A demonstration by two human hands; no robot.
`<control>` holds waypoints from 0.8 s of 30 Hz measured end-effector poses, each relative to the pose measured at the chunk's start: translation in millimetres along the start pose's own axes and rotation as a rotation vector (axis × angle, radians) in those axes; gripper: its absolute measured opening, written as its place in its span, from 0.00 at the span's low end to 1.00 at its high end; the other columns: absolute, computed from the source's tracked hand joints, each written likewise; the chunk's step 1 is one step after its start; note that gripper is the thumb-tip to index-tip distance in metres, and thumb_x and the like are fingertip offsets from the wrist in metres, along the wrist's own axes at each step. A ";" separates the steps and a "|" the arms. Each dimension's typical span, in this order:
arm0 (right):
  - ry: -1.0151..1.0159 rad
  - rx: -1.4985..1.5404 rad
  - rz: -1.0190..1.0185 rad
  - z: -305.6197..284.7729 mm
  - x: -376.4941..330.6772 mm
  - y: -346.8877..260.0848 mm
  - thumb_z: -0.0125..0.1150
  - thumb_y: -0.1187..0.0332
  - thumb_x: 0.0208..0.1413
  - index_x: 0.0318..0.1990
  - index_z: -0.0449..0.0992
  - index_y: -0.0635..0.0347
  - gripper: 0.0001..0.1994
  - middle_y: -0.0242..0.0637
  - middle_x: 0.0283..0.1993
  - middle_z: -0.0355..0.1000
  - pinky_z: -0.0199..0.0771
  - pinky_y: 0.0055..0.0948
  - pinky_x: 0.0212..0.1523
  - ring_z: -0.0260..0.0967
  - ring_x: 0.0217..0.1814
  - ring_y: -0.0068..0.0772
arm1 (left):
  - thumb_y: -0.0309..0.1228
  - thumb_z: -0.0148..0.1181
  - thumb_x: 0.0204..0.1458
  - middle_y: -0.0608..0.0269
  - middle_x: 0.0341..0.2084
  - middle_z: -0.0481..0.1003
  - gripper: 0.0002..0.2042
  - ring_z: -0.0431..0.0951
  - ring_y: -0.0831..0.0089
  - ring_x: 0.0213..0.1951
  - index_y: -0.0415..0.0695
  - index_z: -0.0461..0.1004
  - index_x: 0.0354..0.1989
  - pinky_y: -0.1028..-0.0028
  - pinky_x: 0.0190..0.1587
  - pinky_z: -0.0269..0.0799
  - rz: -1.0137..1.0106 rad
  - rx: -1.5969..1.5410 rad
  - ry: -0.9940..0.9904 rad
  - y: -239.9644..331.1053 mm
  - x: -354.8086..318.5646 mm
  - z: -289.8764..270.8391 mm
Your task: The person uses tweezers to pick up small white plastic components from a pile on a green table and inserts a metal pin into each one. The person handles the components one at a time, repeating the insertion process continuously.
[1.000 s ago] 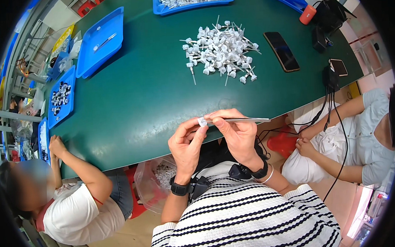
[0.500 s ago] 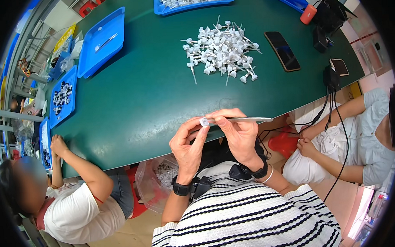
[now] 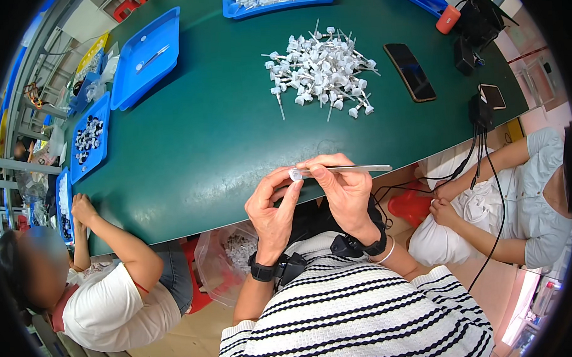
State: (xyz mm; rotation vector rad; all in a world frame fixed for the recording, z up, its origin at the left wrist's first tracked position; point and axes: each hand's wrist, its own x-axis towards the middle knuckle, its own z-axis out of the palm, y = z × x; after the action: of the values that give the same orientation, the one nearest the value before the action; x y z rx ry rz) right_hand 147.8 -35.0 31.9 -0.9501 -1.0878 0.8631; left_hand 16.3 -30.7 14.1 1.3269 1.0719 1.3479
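Note:
My left hand [image 3: 269, 207] pinches a small white plastic piece [image 3: 295, 174] between thumb and fingertips, over the near edge of the table. Closed around slim metal tweezers [image 3: 372, 168] is my right hand [image 3: 344, 192]; their back end sticks out to the right. The tweezers' front end points at the white piece, but fingers hide the tips, so I cannot tell whether they touch it. Beyond both hands lies a loose pile of white plastic pieces with thin stems [image 3: 323, 70].
On the green table [image 3: 209, 150] are a phone [image 3: 409, 72], a blue tray with another tool [image 3: 128, 89], a blue tray of small dark and white parts [image 3: 99, 163] and a far tray of white pieces [image 3: 280, 12]. People sit left and right. A plastic bag [image 3: 207, 263] hangs below.
The tweezers' back end has tilted up slightly. Both hands keep almost the same place and grip.

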 end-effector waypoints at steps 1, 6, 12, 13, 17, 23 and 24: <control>0.004 0.004 0.002 -0.1 -0.5 0.3 0.59 0.73 0.59 0.37 0.78 0.70 0.07 0.36 0.38 0.78 0.73 0.19 0.36 0.74 0.35 0.20 | 0.18 0.63 0.51 0.56 0.43 0.76 0.10 0.78 0.74 0.42 0.35 0.77 0.43 0.77 0.42 0.78 0.001 -0.001 0.000 -0.2 0.2 0.1; 0.008 -0.004 -0.002 0.3 0.5 -1.1 0.59 0.73 0.60 0.37 0.78 0.70 0.07 0.37 0.37 0.78 0.74 0.19 0.36 0.75 0.35 0.21 | 0.18 0.62 0.51 0.56 0.44 0.76 0.10 0.77 0.74 0.43 0.35 0.77 0.43 0.77 0.42 0.78 -0.002 -0.013 -0.001 -0.7 0.0 0.9; -0.005 -0.015 -0.029 -1.5 0.4 2.6 0.59 0.73 0.60 0.38 0.77 0.70 0.07 0.38 0.37 0.79 0.75 0.19 0.36 0.75 0.35 0.21 | 0.18 0.62 0.51 0.55 0.43 0.76 0.10 0.77 0.74 0.43 0.35 0.77 0.43 0.77 0.42 0.79 0.001 0.006 -0.002 -0.6 -1.1 1.4; -0.007 -0.018 -0.031 -1.5 0.6 1.6 0.59 0.73 0.60 0.38 0.77 0.70 0.07 0.38 0.37 0.79 0.75 0.19 0.36 0.75 0.35 0.21 | 0.18 0.62 0.51 0.55 0.44 0.76 0.10 0.77 0.74 0.43 0.35 0.77 0.43 0.77 0.42 0.79 0.002 0.008 -0.004 0.0 -1.0 1.6; -0.001 0.001 0.015 -1.9 -1.5 1.4 0.58 0.73 0.60 0.38 0.77 0.70 0.07 0.37 0.37 0.79 0.75 0.19 0.36 0.75 0.35 0.21 | 0.18 0.62 0.51 0.55 0.44 0.76 0.10 0.77 0.74 0.43 0.35 0.77 0.43 0.77 0.42 0.79 0.000 0.005 -0.003 -0.8 -1.2 1.1; 0.003 0.006 -0.007 -0.3 -0.1 0.0 0.58 0.73 0.60 0.38 0.78 0.70 0.07 0.37 0.37 0.78 0.74 0.19 0.36 0.75 0.36 0.20 | 0.18 0.62 0.51 0.56 0.44 0.76 0.10 0.77 0.74 0.43 0.35 0.76 0.43 0.77 0.43 0.79 0.003 0.000 0.006 -1.3 -2.4 1.7; 0.001 0.004 -0.007 -0.4 -0.2 -0.1 0.58 0.73 0.60 0.38 0.78 0.70 0.07 0.37 0.37 0.78 0.74 0.19 0.36 0.75 0.36 0.20 | 0.18 0.62 0.51 0.56 0.44 0.76 0.10 0.77 0.74 0.43 0.35 0.76 0.43 0.77 0.42 0.79 0.003 -0.005 0.007 -1.4 -2.8 1.9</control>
State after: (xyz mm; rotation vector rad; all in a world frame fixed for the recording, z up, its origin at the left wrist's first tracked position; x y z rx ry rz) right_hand 148.1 -35.4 31.9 -0.9432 -1.0877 0.8585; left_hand 18.1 -33.2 12.2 1.3219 1.0711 1.3573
